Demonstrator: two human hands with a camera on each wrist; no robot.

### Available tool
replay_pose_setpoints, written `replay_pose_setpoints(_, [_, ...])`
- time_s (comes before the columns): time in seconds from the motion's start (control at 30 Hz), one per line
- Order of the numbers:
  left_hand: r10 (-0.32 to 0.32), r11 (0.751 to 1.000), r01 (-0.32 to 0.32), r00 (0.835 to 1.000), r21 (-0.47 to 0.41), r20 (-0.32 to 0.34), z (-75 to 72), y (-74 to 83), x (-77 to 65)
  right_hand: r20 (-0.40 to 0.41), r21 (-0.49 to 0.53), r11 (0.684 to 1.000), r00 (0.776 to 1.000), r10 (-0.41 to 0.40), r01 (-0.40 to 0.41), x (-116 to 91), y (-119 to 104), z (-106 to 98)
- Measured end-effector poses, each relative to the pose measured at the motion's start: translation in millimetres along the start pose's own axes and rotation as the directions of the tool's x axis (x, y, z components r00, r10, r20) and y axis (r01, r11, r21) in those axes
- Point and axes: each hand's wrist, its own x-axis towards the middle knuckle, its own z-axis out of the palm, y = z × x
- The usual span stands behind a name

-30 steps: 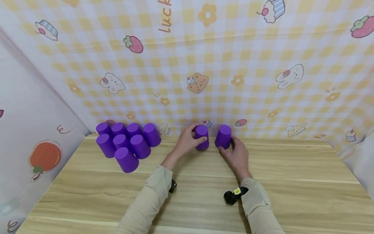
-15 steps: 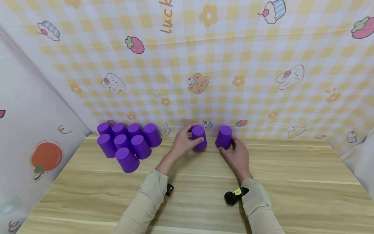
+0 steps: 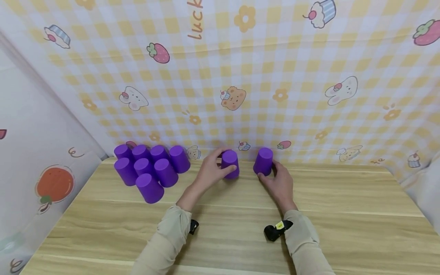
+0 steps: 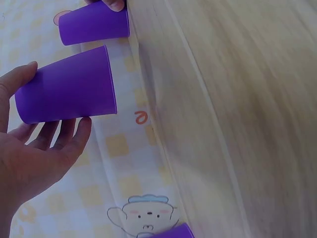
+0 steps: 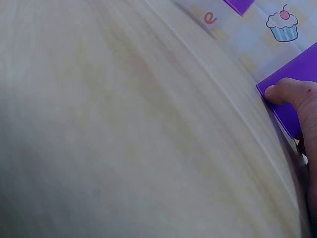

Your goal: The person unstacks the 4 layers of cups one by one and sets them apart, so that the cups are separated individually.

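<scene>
My left hand (image 3: 209, 171) grips a purple cup (image 3: 229, 157), mouth down, with the thumb on the near side and fingers curled behind. In the left wrist view a gap shows between the rim of this cup (image 4: 69, 87) and the table, so it is off the surface. To its right, my right hand (image 3: 280, 184) holds a second purple cup (image 3: 263, 161) low by its rim. That one stands upside down on the table at the back. The thumb (image 5: 285, 91) presses its side in the right wrist view; the other fingers are mostly hidden.
Several more purple cups (image 3: 149, 188) stand upside down in a close triangular group at the back left of the wooden table (image 3: 233, 236). A checked cloth (image 3: 292, 68) hangs right behind the table's back edge. Black cameras (image 3: 273, 232) are strapped to the wrists.
My left hand has carried its cup leftward, away from the right-hand cup, widening the gap between them. The right hand and its cup have stayed put.
</scene>
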Motion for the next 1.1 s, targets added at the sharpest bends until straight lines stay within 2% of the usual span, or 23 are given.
replay_pose_setpoints(0.23, [0.001,1.0,-0.001,1.0,0.008,-0.026,-10.0,-2.8,-9.2,0.001,0.006,1.0,1.0,-0.001,0.001,0,-1,0])
replay_pose_setpoints(0.37, [0.015,1.0,-0.015,1.0,-0.005,-0.017,-13.8,-3.9,-13.3,0.004,0.008,1.0,1.0,0.001,-0.001,0,-2,0])
replay_pose_setpoints(0.6, [0.042,0.998,-0.042,0.999,0.056,-0.001,-16.0,-6.3,-18.1,0.006,0.011,1.0,1.0,0.002,-0.002,-1,-3,-1])
replay_pose_setpoints(0.73, [0.033,0.997,-0.033,0.999,0.064,0.003,-18.0,-6.1,-21.6,0.007,0.02,1.0,1.0,0.004,-0.004,-1,-4,-1])
replay_pose_setpoints(1.1, [-0.01,1.0,0.01,1.0,0.013,0.019,-29.9,-6.5,-36.9,0.01,0.005,1.0,1.0,0.017,-0.017,-2,-4,-2])
